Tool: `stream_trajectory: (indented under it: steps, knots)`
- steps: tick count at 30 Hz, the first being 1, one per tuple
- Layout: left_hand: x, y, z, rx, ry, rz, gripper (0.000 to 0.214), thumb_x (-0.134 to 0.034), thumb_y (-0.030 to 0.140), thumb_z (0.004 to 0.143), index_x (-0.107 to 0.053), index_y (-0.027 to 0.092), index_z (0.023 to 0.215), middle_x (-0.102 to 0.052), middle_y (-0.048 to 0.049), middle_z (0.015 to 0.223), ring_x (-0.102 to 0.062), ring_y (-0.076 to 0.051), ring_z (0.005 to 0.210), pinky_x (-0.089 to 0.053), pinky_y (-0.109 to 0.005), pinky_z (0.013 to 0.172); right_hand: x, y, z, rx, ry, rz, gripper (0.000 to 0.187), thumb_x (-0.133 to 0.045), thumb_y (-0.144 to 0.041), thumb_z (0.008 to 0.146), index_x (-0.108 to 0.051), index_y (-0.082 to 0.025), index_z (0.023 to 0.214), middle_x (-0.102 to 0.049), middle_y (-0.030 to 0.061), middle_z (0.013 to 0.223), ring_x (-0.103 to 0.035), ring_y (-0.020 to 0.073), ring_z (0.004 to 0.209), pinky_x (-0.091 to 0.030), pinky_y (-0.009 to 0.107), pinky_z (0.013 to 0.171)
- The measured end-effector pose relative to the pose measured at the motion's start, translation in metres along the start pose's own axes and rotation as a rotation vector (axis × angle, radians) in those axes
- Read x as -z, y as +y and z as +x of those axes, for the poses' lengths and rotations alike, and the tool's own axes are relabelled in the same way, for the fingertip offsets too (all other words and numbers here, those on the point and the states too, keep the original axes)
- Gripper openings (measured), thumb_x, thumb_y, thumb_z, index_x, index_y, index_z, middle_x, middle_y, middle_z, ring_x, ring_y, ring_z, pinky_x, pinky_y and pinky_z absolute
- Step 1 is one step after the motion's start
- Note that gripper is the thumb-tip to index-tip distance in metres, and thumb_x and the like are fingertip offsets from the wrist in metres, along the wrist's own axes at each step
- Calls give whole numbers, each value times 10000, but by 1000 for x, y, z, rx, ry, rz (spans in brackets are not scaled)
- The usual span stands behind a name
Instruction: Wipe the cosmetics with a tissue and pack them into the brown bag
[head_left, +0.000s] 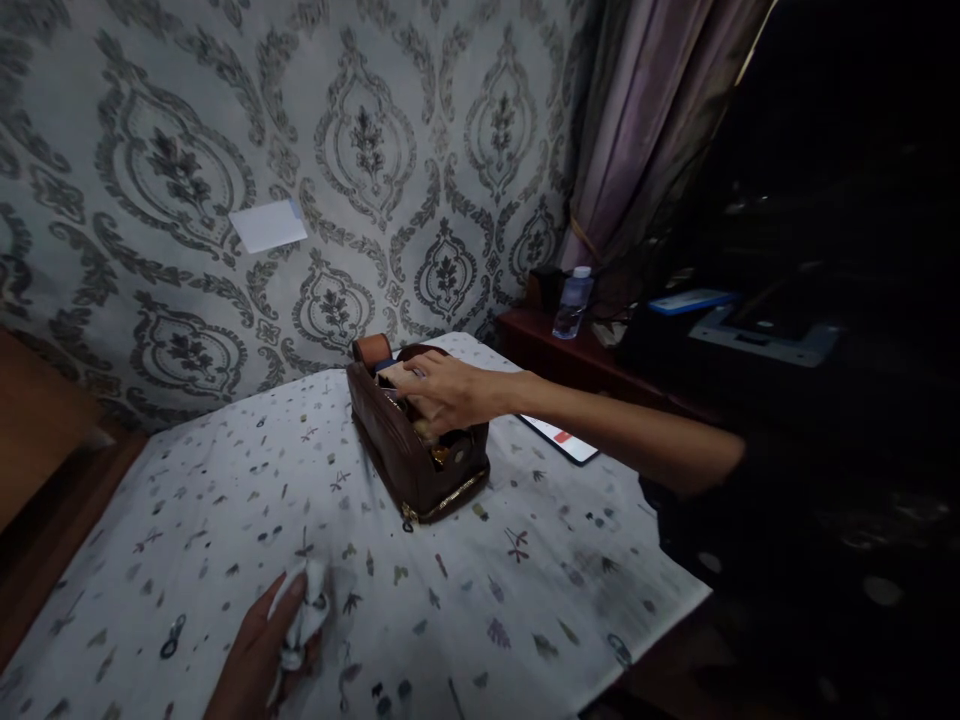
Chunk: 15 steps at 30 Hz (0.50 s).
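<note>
At the bottom left, my left hand (259, 645) is closed around a crumpled white cloth-like thing (311, 597), slightly blurred and partly hidden by the fingers. My right hand (454, 390) reaches from the right into a dark brown leather bag (390, 445). Its fingers curl down among the contents, and what they grip is hard to make out. The bag stands unzipped, with a gold zip along its near end and a lighter brown strap loop (373, 349) at the far end. Pale and yellowish items show inside it around my fingers.
The bag rests on a white patterned cloth (247, 500). A lit tablet or phone screen (574, 443) lies right of it, under my forearm. Behind stands a bottle (574, 303) on a reddish-brown surface (525, 335). A brown box-like thing (37, 425) is at the left edge.
</note>
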<state>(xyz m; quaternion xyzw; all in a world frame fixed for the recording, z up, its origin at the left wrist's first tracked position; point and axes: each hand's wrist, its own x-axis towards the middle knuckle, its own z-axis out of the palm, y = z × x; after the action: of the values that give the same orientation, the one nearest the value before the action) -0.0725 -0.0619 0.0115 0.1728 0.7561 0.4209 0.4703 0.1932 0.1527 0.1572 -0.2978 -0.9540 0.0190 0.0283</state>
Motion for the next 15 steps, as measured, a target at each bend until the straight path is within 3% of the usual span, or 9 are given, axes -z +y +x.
stream_trajectory:
  steps: [2,5,7,11,15]
  knots:
    - [-1,0,-2,-12,-66,9,865,-808,702,498,-617,200,1177,-632,6,651,-563,-167,561,-401,-241,500,-2,1,-4,36,24,-11,721,-772,-227,694,-516,-186,1366,-412,171,1402,-361,366,1318,-347,494,1068]
    - [-3,1,-5,-43,-129,1,836,-794,757,450,-639,205,1059,-549,37,538,-507,-151,509,-345,-223,461,-7,1,-5,49,100,-35,805,-765,-225,666,-442,-116,1395,-389,209,1413,-357,374,1305,-357,511,1061]
    - [-5,2,-8,-47,-125,-12,874,-808,746,432,-620,209,1096,-565,39,564,-517,-152,519,-335,-218,457,-10,0,-3,60,95,-62,724,-767,-250,677,-503,-115,1337,-396,209,1414,-359,380,1302,-357,516,1060]
    - [-9,6,-17,-80,-76,-24,869,-794,750,469,-608,193,1110,-563,37,552,-513,-144,518,-305,-198,455,-18,0,0,73,-3,-148,370,-753,-226,710,-679,-134,1061,-415,184,1420,-336,403,1324,-350,537,1060]
    - [-8,6,-19,-79,-78,-26,871,-794,759,463,-627,185,1098,-552,32,505,-475,-135,485,-279,-194,437,-24,0,3,26,-30,-122,372,-771,-215,726,-694,-132,1081,-463,179,1378,-361,388,1311,-364,522,1062]
